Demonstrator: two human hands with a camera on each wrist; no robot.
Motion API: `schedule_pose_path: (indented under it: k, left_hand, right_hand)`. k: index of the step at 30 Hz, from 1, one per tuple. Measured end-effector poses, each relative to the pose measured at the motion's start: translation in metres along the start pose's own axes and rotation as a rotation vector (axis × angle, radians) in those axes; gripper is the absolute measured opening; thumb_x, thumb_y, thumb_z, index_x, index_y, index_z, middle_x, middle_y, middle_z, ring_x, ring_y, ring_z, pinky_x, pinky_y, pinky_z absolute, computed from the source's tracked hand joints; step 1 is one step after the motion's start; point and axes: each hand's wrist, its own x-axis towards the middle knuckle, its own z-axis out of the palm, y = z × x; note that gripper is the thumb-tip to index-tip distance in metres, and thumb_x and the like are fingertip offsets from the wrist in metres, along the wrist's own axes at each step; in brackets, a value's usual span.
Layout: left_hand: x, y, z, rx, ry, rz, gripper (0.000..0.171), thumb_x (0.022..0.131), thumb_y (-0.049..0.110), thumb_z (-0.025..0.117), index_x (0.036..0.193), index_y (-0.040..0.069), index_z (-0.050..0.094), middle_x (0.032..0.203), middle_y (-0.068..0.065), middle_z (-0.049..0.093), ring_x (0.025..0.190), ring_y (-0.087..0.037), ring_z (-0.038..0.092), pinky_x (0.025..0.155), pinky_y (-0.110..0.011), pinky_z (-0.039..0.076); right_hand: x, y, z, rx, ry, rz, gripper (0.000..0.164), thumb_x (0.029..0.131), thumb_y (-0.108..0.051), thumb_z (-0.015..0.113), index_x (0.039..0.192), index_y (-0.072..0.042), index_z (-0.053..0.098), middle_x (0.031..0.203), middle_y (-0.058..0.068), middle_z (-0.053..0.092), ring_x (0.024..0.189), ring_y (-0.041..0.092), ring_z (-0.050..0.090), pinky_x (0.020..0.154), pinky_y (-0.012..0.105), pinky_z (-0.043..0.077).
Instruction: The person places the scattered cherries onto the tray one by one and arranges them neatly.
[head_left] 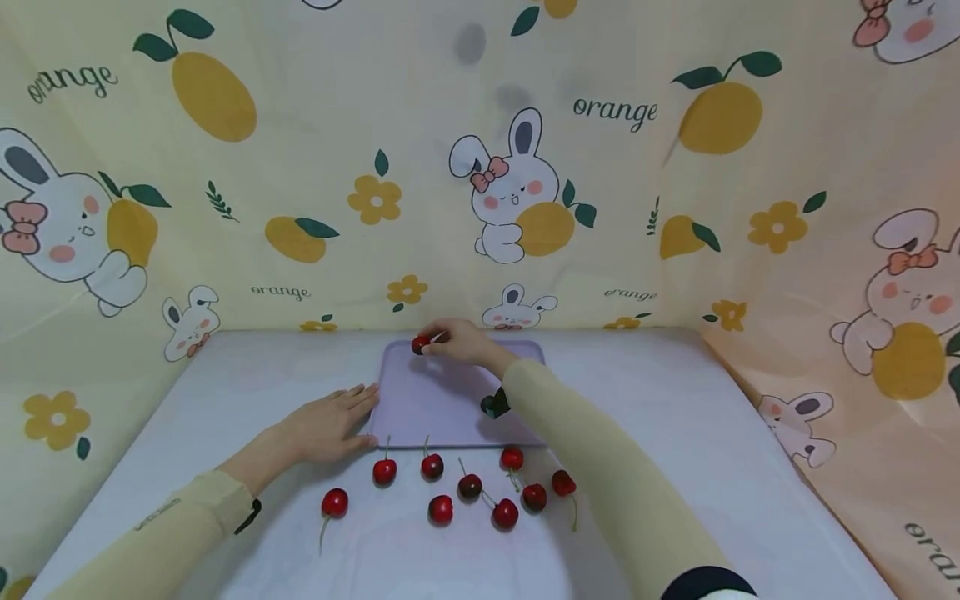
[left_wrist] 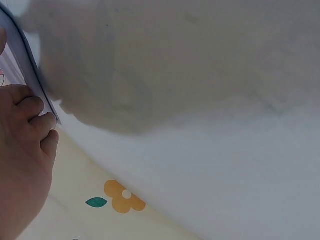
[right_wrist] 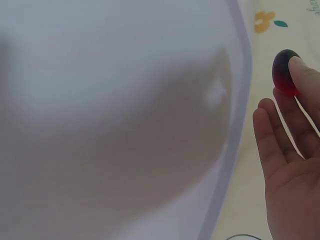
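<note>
My right hand (head_left: 461, 343) pinches a dark red cherry (head_left: 418, 344) between thumb and fingertips, over the back left part of a flat lilac tray (head_left: 431, 417). In the right wrist view that cherry (right_wrist: 283, 75) sits at the tips of the thumb and a finger, and the other fingers are spread. My left hand (head_left: 327, 425) rests against the tray's left edge, fingers extended along it and thumb near the front left corner. The left wrist view has its fingertips (left_wrist: 44, 122) right at the tray's rim.
Several stemmed cherries lie on the white table in front of the tray, one cherry (head_left: 334, 502) farther left and one cherry (head_left: 563, 482) near the right forearm. A patterned cloth (head_left: 420, 108) with rabbits and oranges hangs behind and at both sides.
</note>
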Motion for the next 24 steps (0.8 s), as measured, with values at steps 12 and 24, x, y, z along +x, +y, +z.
schedule_pose_path:
  k: [12, 24]
  left_hand:
    - [0.001, 0.002, -0.001, -0.027, -0.012, -0.002, 0.080, 0.103, 0.052, 0.059, 0.158, -0.003, 0.039, 0.166, -0.021, 0.034, 0.152, -0.043, 0.032, 0.124, -0.057, 0.031]
    - [0.002, 0.003, -0.001, -0.005, 0.000, -0.010, 0.079, 0.102, 0.052, 0.060, 0.157, -0.002, 0.041, 0.165, -0.021, 0.036, 0.152, -0.042, 0.034, 0.124, -0.057, 0.032]
  right_hand:
    - [0.016, 0.012, 0.020, -0.030, -0.059, 0.047, 0.032, 0.100, -0.020, 0.073, 0.130, -0.010, 0.070, 0.125, 0.007, 0.070, 0.108, 0.019, 0.064, 0.089, 0.026, 0.055]
    - [0.027, 0.011, 0.024, -0.102, -0.073, 0.052, 0.035, 0.101, -0.023, 0.072, 0.134, -0.013, 0.069, 0.132, 0.006, 0.067, 0.119, 0.021, 0.061, 0.106, 0.036, 0.052]
